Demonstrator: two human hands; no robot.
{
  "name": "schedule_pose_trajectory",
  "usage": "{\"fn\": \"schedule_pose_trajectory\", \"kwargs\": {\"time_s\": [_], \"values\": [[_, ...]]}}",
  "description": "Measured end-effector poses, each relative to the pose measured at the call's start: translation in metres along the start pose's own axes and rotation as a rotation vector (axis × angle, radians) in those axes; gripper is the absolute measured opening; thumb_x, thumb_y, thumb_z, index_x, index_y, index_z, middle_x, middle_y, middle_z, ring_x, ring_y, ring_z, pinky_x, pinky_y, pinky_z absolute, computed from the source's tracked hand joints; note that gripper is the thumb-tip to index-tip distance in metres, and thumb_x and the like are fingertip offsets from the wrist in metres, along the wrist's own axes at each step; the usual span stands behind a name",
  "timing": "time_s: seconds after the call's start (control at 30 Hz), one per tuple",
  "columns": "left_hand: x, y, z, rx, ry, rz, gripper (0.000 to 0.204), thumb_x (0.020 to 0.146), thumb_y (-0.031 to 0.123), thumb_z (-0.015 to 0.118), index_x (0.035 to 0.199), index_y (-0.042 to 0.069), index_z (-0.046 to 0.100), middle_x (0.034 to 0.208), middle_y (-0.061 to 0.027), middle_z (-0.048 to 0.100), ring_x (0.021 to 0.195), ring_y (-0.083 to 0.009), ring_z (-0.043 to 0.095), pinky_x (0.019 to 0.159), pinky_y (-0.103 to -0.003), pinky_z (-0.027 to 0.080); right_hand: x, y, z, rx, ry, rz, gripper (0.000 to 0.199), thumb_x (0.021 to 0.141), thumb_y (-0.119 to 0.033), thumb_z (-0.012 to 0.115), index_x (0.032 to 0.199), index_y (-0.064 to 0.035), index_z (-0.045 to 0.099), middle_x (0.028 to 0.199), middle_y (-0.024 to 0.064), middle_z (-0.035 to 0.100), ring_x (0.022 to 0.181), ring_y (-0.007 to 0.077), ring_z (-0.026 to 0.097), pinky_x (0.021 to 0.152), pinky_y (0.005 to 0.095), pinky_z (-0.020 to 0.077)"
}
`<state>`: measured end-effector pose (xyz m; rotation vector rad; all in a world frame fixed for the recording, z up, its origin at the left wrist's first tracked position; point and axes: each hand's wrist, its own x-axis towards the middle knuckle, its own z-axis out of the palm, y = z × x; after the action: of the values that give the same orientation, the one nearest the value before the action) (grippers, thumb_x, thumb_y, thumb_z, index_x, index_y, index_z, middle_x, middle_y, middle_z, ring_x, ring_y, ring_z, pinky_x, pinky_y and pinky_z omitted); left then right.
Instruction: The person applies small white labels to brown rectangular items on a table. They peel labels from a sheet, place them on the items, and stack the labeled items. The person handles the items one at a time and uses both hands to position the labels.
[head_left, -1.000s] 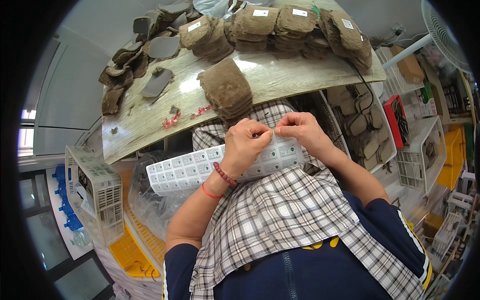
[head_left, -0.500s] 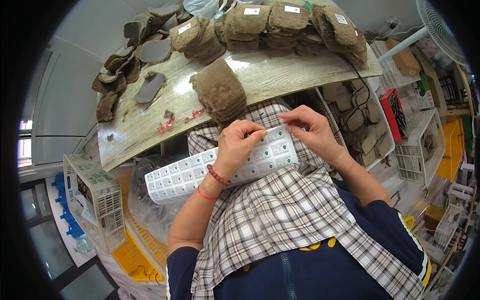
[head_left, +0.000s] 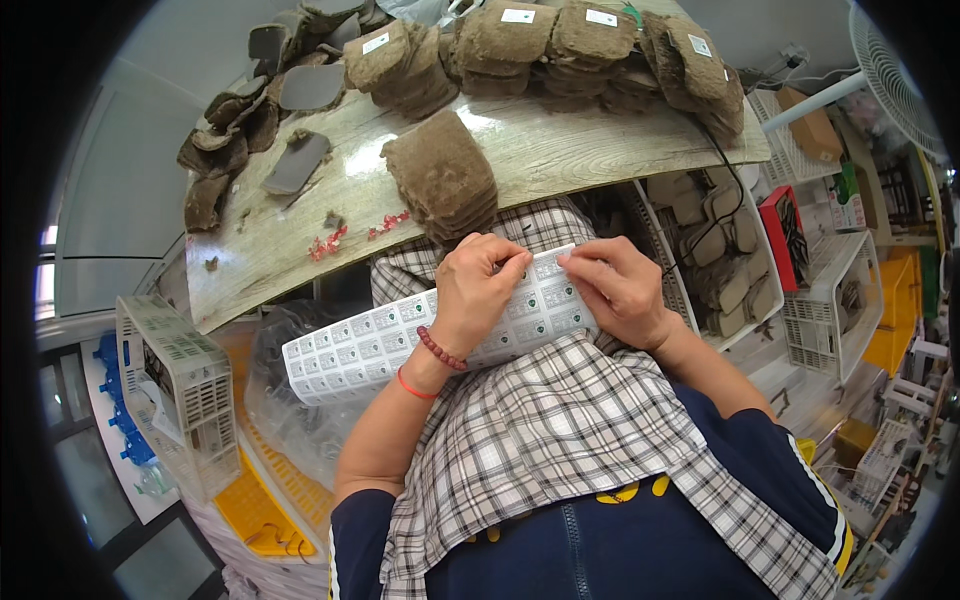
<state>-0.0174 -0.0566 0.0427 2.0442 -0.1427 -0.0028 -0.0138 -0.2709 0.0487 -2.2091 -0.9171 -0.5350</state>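
Across my lap lies a long white sheet of stickers (head_left: 375, 340), printed with rows of small labels bearing green marks. My left hand (head_left: 478, 290) pinches its upper edge, thumb and forefinger together. At the sheet's upper right corner my right hand (head_left: 625, 290) is closed, with thumb and forefinger pressed on the edge; whether a single sticker is between them is too small to tell. Just beyond, at the table's near edge, stands a stack of brown fuzzy pads (head_left: 440, 175).
More brown pad stacks (head_left: 505, 50), some with white labels on top, line the far side of the wooden table (head_left: 570, 135). Grey-faced pads (head_left: 300, 160) and red scraps (head_left: 328, 243) lie left. A pad-filled crate (head_left: 715, 250) and red box (head_left: 785, 235) stand right.
My right hand has come down and left onto the sheet's right corner. My left hand keeps its grip, nearly unmoved. The view has shifted slightly.
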Motion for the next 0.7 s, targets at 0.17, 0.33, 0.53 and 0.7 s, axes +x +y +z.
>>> {"fn": "schedule_pose_trajectory", "kwargs": {"time_s": [0.17, 0.33, 0.53, 0.7], "values": [[-0.004, 0.005, 0.004, 0.027, 0.036, 0.030, 0.012, 0.083, 0.015, 0.070, 0.079, 0.004, 0.073, 0.073, -0.0064, 0.067, 0.072, -0.0211, 0.061, 0.064, -0.034, 0.048, 0.000, 0.002, 0.003, 0.000, 0.019, 0.089, 0.036, 0.068, 0.000, 0.075, 0.104, -0.0037, 0.073, 0.095, 0.0096, 0.067, 0.079, 0.0234, 0.065, 0.066, 0.0315, 0.0552], [-0.005, 0.002, 0.006, 0.016, 0.039, 0.019, 0.012, 0.083, 0.016, 0.069, 0.079, 0.004, 0.073, 0.074, -0.0068, 0.067, 0.071, -0.0217, 0.061, 0.064, -0.034, 0.048, -0.007, 0.004, 0.005, -0.085, 0.039, -0.056, 0.038, 0.067, 0.003, 0.073, 0.104, -0.0033, 0.073, 0.096, 0.0100, 0.067, 0.078, 0.0229, 0.066, 0.064, 0.0309, 0.0554], [-0.005, 0.000, 0.006, 0.026, 0.043, 0.039, 0.012, 0.083, 0.015, 0.069, 0.079, 0.004, 0.073, 0.074, -0.0072, 0.067, 0.072, -0.0221, 0.061, 0.064, -0.035, 0.048, -0.011, 0.003, 0.009, -0.116, 0.035, -0.067, 0.037, 0.067, 0.003, 0.072, 0.103, -0.0043, 0.074, 0.099, 0.0096, 0.067, 0.079, 0.0223, 0.066, 0.065, 0.0304, 0.0556], [-0.006, 0.002, 0.007, 0.010, 0.020, 0.022, 0.012, 0.083, 0.015, 0.069, 0.079, 0.004, 0.073, 0.074, -0.0073, 0.067, 0.073, -0.0225, 0.061, 0.064, -0.035, 0.049, -0.012, 0.003, 0.006, -0.097, 0.025, -0.046, 0.034, 0.067, 0.002, 0.073, 0.101, -0.0047, 0.073, 0.099, 0.0095, 0.067, 0.081, 0.0224, 0.066, 0.066, 0.0306, 0.0556]]}}
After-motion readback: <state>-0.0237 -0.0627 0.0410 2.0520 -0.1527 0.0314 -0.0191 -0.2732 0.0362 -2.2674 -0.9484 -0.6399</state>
